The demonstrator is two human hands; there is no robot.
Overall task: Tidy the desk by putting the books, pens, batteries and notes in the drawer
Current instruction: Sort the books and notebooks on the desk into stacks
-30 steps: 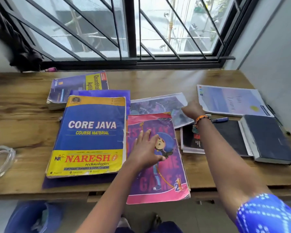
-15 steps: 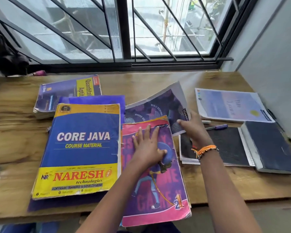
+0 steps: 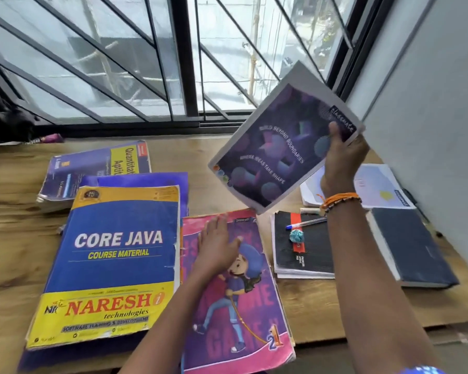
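Purple notebook (image 3: 278, 147) held mid-air over the desk (image 3: 16, 238), pinched at its far corner by right hand (image 3: 342, 160), thumb on cover. Long axis tilted, running from lower left up toward the window. Slip or flop judged likely from one-corner grip. Left hand (image 3: 216, 240) laid flat, fingers straight, on pink book (image 3: 241, 319)

A wooden desk (image 3: 227, 163) stands against a barred window (image 3: 146, 63) letting in daylight, a grey wall (image 3: 430, 103) at its right.
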